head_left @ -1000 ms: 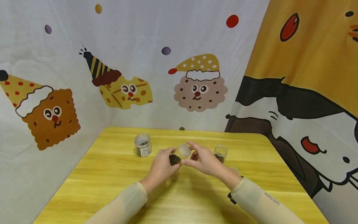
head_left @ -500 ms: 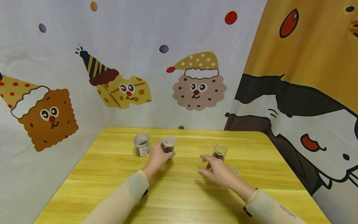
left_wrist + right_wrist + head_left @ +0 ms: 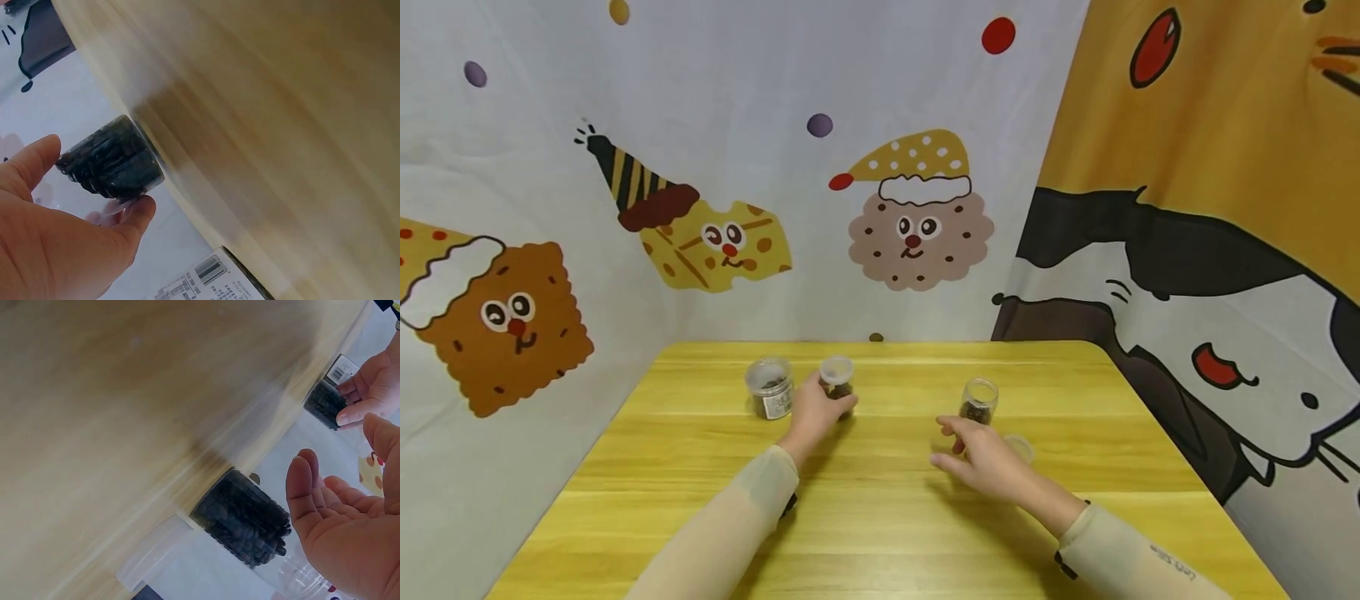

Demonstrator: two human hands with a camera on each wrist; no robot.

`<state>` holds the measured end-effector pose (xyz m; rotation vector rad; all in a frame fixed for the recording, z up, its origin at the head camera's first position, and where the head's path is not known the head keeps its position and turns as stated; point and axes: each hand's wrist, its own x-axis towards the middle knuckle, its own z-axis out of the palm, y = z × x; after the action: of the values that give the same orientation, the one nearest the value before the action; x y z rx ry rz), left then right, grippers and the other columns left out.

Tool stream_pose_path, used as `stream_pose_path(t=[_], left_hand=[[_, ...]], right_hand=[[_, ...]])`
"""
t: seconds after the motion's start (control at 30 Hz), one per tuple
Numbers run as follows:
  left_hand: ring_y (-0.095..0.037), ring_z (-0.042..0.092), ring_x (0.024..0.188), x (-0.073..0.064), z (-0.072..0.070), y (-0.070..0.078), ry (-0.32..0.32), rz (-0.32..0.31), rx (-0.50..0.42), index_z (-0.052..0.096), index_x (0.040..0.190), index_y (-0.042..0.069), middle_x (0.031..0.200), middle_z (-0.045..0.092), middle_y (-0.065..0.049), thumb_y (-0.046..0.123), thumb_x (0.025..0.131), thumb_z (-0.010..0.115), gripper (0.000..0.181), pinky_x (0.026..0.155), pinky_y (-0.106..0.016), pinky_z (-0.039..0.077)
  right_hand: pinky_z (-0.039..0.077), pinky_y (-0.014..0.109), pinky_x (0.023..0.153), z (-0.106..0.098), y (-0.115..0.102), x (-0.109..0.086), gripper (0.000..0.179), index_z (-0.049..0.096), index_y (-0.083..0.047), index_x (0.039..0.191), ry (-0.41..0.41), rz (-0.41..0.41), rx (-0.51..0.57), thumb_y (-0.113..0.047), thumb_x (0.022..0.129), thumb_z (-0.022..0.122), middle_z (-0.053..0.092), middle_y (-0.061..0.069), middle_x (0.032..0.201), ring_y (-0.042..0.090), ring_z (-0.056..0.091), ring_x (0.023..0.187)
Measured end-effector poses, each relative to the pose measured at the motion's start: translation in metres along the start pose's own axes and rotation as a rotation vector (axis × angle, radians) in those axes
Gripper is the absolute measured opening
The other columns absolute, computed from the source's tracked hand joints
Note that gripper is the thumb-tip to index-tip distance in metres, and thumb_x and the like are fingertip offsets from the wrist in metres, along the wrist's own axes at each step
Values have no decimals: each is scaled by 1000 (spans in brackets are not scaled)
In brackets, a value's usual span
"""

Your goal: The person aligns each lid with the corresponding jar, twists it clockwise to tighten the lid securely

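Around a small clear jar (image 3: 837,370) of dark pieces, topped with a translucent lid, my left hand (image 3: 811,413) curls its thumb and fingers. The left wrist view shows this jar (image 3: 112,159) with its base at the table. Just right of the labelled jar (image 3: 769,390) it stands, with a narrow gap. My right hand (image 3: 988,460) is held above the table with loosely bent fingers, gripping nothing. Close behind it is a second clear jar (image 3: 979,407), lidless, partly filled with dark bean-like pieces (image 3: 240,515).
A clear round lid (image 3: 1020,449) lies on the table beside the lidless jar. The labelled jar is wider and also part full. The yellow wood-grain table (image 3: 880,533) ends at a printed cloth backdrop (image 3: 737,100).
My left hand has carried the lidded jar left and away from me to beside the labelled jar. My right hand has let go of its lid area and drawn back right.
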<state>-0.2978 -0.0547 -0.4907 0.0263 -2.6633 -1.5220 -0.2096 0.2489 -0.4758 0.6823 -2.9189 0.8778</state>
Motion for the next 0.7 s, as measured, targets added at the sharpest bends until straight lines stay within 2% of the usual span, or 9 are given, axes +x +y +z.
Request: stream_pose_path(t=[0.27,0.47,0.7], left_hand=[[-41,63,133,3,-2,-3,-9,-29,-11,60,140,4,140,68,-21,22,91,86,58,109,-59,55],[-41,64,131,5,-3,-2,-13,-17,16,59,140,4,139,68,-21,24,92,85,58,108,-59,56],[-45,59,138,4,-2,-2,-20,-18,48,52,148,0,147,62,-25,27,91,87,73,112,-60,53]], right_hand=[[52,21,69,0,-1,-1,66,56,1,151,-13,3,3,-38,101,76,73,15,129,13,65,93],[51,20,66,-1,-2,-1,65,56,3,150,-16,-8,7,-35,101,76,74,15,128,10,63,90],[51,20,64,-1,-2,-2,66,56,4,149,-10,-32,5,-36,101,76,74,16,126,8,63,88]])
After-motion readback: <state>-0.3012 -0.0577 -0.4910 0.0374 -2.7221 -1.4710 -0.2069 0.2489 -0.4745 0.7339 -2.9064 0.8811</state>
